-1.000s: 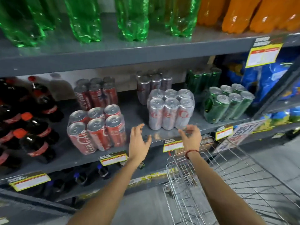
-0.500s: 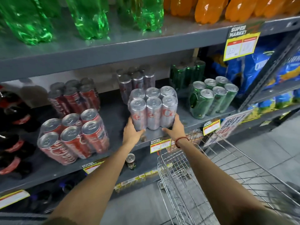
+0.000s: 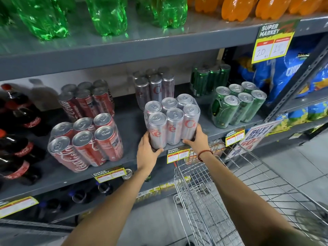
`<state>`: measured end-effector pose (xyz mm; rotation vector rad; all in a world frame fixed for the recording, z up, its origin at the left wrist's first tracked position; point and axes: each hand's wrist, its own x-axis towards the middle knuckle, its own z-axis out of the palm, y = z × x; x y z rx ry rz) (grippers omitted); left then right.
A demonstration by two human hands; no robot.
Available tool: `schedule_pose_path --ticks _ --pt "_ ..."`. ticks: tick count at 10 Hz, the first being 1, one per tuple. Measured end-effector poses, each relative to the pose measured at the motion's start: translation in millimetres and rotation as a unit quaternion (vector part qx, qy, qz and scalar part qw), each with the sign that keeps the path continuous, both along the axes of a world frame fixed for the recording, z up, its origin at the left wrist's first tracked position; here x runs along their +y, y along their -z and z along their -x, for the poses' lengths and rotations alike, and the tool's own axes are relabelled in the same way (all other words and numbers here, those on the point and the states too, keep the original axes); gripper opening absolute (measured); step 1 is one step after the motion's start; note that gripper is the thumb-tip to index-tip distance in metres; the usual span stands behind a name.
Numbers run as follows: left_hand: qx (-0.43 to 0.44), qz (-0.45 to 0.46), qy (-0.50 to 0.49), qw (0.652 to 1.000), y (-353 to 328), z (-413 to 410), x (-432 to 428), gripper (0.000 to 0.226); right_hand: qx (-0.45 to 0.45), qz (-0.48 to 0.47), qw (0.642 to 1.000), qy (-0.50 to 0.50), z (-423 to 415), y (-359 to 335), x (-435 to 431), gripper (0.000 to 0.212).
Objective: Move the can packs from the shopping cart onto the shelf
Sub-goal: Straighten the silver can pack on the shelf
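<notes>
Silver can pack [image 3: 171, 122] on shelf [image 3: 131, 125] edge, left hand [image 3: 148, 151] and right hand [image 3: 198, 140] cupping its base.

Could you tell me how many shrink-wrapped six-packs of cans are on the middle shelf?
6: front red pack, rear red pack, front silver pack between both hands, rear silver pack, front green pack, rear green pack. Others may be hidden.

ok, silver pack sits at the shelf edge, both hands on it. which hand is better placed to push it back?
Right hand, probably. It cups the silver pack's front corner; the left hand grips the lower side, better for steadying.
</notes>
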<state>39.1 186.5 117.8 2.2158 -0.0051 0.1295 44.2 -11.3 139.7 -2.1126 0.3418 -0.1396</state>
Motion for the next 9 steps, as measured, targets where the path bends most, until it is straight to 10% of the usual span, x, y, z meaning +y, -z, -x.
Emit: schedule_pose_path --ticks 9 --pt "0.05 -0.032 0.037 0.998 -30.3 1.6 12.1 0.083 -0.024 0.065 0.995 0.076 13.6 -3.3 24.4 0.07"
